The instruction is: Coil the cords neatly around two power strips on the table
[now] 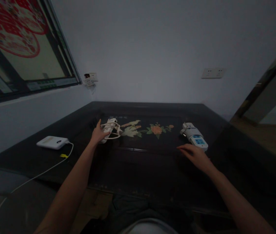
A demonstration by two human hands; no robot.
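Note:
On the dark table lies a white power strip with its white cord looped around it. My left hand grips its near left side, the thumb over the strip and the index finger along the other side. To the right is a second power strip, with blue sockets and a pale cord wound about its middle. My right hand is just in front of that strip's near end, fingers stretched out to the left, holding nothing. Whether it touches the strip I cannot tell.
A white power bank with a white cable lies at the left of the table, beside a yellow tag. Wall sockets are on the back wall, and a window is at the left.

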